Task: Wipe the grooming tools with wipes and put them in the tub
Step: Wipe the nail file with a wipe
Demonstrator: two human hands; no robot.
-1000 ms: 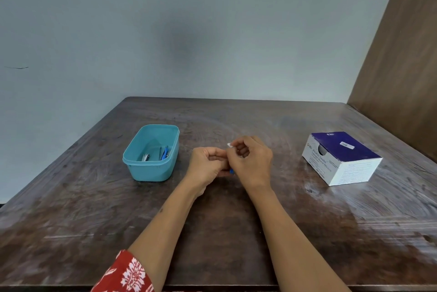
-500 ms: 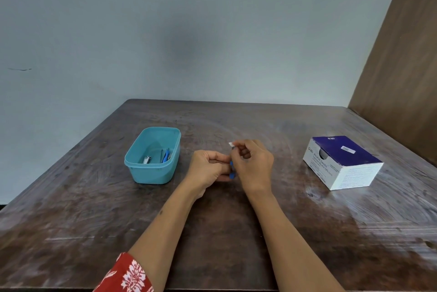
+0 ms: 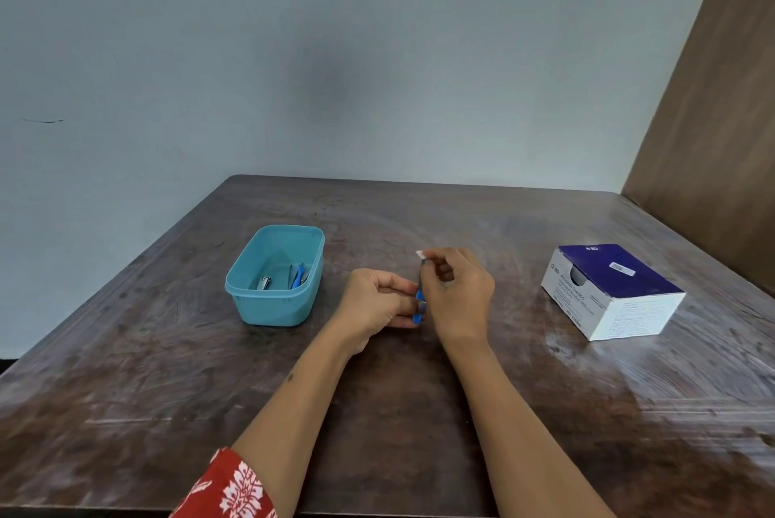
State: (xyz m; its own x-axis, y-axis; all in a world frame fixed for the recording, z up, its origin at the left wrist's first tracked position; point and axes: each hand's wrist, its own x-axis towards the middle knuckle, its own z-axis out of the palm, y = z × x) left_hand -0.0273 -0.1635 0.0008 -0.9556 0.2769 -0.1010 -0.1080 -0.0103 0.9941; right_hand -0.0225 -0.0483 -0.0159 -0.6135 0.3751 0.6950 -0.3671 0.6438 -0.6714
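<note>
1. The left hand [image 3: 375, 299] hovered over the middle of the worktop [image 3: 419, 433], its fingers curled round the blue lower end of a slim grooming tool [image 3: 420, 299].
2. The right hand [image 3: 459, 293] sat just beside the left one, pinching a small white wipe [image 3: 420, 253] against the tool's upper grey end.
3. The tool stood roughly upright between the 2 hands, clear of the worktop surface as far as could be told.
4. The teal tub [image 3: 274, 299] rested toward the left edge of the worktop, apart from the hands.
5. Inside the tub lay a silver nail clipper [image 3: 263, 282] and a few slim tools [image 3: 298, 276], at least 1 of them blue.
6. A blue-and-white box of alcohol swabs [image 3: 612, 293] sat near the right edge, well apart from the hands.
7. A red patterned sleeve [image 3: 235, 488] showed at the near edge.
</note>
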